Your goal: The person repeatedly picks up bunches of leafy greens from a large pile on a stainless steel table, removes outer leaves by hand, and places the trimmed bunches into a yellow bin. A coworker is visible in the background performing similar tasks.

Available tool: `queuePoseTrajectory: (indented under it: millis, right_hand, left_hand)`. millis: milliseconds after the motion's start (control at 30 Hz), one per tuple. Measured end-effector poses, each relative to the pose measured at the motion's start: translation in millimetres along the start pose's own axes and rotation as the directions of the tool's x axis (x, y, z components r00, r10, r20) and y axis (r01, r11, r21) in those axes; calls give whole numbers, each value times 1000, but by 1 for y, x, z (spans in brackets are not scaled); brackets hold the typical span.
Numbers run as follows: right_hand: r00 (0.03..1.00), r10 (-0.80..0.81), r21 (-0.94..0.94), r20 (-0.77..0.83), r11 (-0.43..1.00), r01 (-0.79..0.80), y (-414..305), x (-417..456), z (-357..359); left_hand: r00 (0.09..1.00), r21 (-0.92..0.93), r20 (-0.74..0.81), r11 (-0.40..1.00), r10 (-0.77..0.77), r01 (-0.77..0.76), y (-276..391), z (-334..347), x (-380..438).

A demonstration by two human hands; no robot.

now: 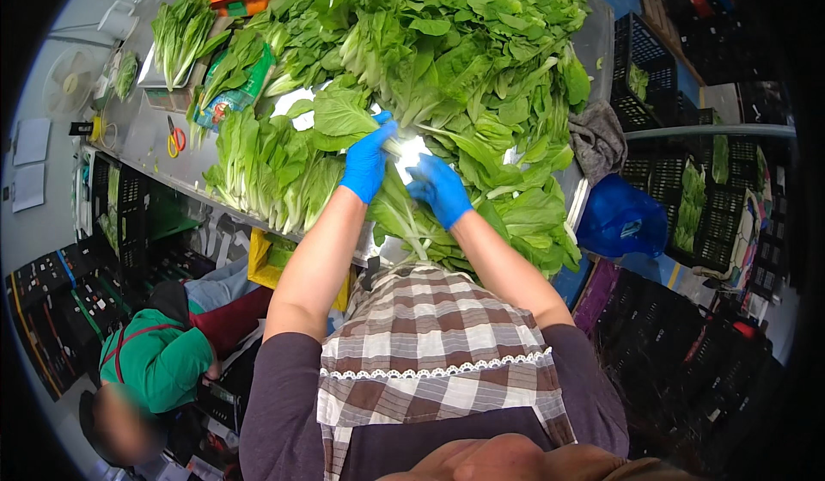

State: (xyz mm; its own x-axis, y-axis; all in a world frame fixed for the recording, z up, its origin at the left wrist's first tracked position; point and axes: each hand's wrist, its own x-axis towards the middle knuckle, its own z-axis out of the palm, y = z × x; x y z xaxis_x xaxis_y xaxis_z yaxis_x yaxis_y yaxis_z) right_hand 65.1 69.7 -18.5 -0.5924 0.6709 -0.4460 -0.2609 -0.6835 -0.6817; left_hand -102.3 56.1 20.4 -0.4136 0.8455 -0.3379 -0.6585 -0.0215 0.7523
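My left hand (370, 162), in a blue glove, grips a leafy green (345, 115) by its pale stem, with the broad leaf spreading up and to the left. Close by on the right is my right hand (441, 189), also blue-gloved, its fingers bent and slightly apart with nothing visible in them. A bright bare patch of the metal table (412, 152) shows between the hands. Loose leaves (403, 216) lie below them, near my checked apron. A large heap of leafy greens (451, 49) covers the table beyond. To the left, a row of greens (264, 165) lies with stems towards me.
Scissors (174, 140) with red and yellow handles lie left, near a scale (171, 88) loaded with greens and a printed green bag (235, 94). A grey cloth (596, 139) and blue plastic bag (622, 216) hang at right. A person (158, 358) bends over black crates at lower left.
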Motion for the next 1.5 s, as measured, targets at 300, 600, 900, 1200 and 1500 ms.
queuePoseTrajectory:
  millis: [300, 600, 900, 1200, 1500]
  right_hand:
    - [922, -256, 85, -291, 953, 291, -5, 53, 26]
    - [791, -578, -464, -201, 767, 443, -11, 34, 13]
    - [895, -445, -294, 4, 855, 427, -13, -9, -3]
    - [876, -479, -756, 55, 554, 350, -14, -48, -2]
    - [889, -432, -518, 153, 731, 444, -12, -63, 10]
  left_hand:
    - [995, 346, 64, 934, 76, -93, 0, 35, -5]
    - [997, 202, 16, 977, -78, 73, -11, 27, -12]
    - [977, 176, 95, 969, -191, 172, -15, 17, -38]
    - [983, 153, 23, 972, -183, 177, -31, 3, -61]
    - [890, -217, 331, 893, -313, 394, -26, -11, -72]
